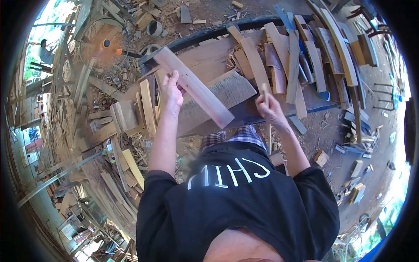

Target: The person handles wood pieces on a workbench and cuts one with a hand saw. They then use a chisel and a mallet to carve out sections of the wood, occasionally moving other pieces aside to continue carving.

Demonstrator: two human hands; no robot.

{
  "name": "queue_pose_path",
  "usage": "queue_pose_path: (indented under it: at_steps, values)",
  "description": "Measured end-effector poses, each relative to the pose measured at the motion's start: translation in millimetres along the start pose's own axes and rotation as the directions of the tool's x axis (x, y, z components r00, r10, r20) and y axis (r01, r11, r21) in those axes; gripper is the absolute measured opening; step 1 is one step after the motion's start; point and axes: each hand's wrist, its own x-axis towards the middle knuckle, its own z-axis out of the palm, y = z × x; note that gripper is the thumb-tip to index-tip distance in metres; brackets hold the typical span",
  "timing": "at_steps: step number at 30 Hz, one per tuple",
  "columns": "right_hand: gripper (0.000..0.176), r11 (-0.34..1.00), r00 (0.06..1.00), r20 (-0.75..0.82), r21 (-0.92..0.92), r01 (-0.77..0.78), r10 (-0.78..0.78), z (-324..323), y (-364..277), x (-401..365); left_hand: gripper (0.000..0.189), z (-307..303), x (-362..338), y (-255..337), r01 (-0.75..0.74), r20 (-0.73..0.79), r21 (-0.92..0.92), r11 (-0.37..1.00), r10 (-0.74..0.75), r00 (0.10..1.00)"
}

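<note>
A long flat board (198, 91) slants across the space in front of me, with my left hand (173, 92) gripping its left edge. My right hand (270, 108), to the right of the board, is closed round a short wooden stick (265, 91) that points upward. Between the hands lies a wide block with a rough, grooved surface (231, 89) on the workbench (192, 56). The board is held above the bench and covers part of the block. The stick and the board are apart.
Many wood pieces (294, 61) lie across the bench's right side. A round fan (104, 43) stands at the upper left. Stacked planks (118, 183) and offcuts fill the left. Scraps (355, 192) litter the floor at right. A person (45, 51) is far off at left.
</note>
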Motion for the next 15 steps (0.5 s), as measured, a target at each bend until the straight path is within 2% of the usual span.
queue_pose_path:
  at_steps: [1,2,3,4,5,6,7,9,11,12,13,15]
  values:
    - [0.038,0.983,0.997,-0.053,0.171,0.072,-0.064,-1,-13,-4,0.030,3,3,3,0.018,0.046,0.027,0.999,-0.020,0.999]
    - [0.044,0.982,0.980,-0.191,0.162,0.094,-0.062,-19,-7,0,0.030,4,7,5,0.014,0.044,0.018,1.000,-0.015,0.999]
    - [0.056,0.969,0.953,-0.279,0.179,0.170,-0.116,-22,-28,-4,0.031,6,13,6,0.045,0.109,0.119,0.992,-0.058,0.992]
    - [0.066,0.939,0.950,-0.268,0.252,0.232,-0.163,-32,-49,-9,0.032,8,18,5,0.070,0.171,0.222,0.973,-0.110,0.979]
    - [0.070,0.915,0.918,-0.354,0.283,0.288,-0.180,-41,-65,-11,0.032,10,23,2,0.072,0.173,0.216,0.974,-0.111,0.979]
    - [0.073,0.886,0.877,-0.440,0.307,0.347,-0.192,-51,-79,-12,0.032,12,29,-4,0.079,0.237,0.326,0.942,-0.162,0.958]
    - [0.073,0.888,0.875,-0.444,0.299,0.349,-0.195,-61,-93,-14,0.032,16,33,-8,0.075,0.294,0.432,0.899,-0.219,0.930]
    - [0.075,0.714,0.838,-0.455,0.475,0.514,-0.301,-77,-113,-16,0.037,26,37,-23,0.107,0.312,0.445,0.889,-0.266,0.912]
    - [0.076,0.676,0.831,-0.480,0.515,0.527,-0.281,-83,-119,-16,0.044,30,44,-46,0.062,0.325,0.583,0.810,-0.303,0.896]
    - [0.078,0.633,0.825,-0.502,0.557,0.538,-0.259,-84,-121,-15,0.053,30,51,-62,-0.040,0.366,0.647,0.762,-0.263,0.893]
    - [0.078,0.638,0.827,-0.498,0.553,0.536,-0.262,-82,-120,-14,0.053,32,54,-72,-0.039,0.366,0.641,0.767,-0.261,0.893]
    - [0.076,0.636,0.833,-0.543,0.608,0.475,-0.103,-72,-109,-9,0.054,37,58,-86,-0.190,0.469,0.752,0.631,-0.311,0.826]
